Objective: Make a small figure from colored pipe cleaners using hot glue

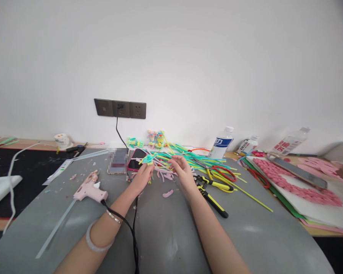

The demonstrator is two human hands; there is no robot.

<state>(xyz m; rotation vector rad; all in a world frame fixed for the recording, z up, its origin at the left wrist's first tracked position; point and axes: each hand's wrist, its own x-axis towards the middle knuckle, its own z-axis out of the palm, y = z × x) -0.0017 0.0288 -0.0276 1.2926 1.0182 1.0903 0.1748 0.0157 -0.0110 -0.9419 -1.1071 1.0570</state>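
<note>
My left hand is closed round a small teal and yellow pipe-cleaner piece, whose top sticks out above the fingers. A short way to the right, my right hand is raised with loosely bent fingers turned toward that piece; I see nothing between them. Beyond both hands lies a spread of pipe cleaners in teal, yellow and lilac. A short lilac piece rests on the grey mat between my forearms. Yellow-and-black pliers lie just right of my right hand, near red-handled scissors.
A pink glue gun lies at left, its black cable passing by my left forearm. Small pipe-cleaner figures stand against the wall. A bottle stands behind the scissors. Two phones lie behind my left hand.
</note>
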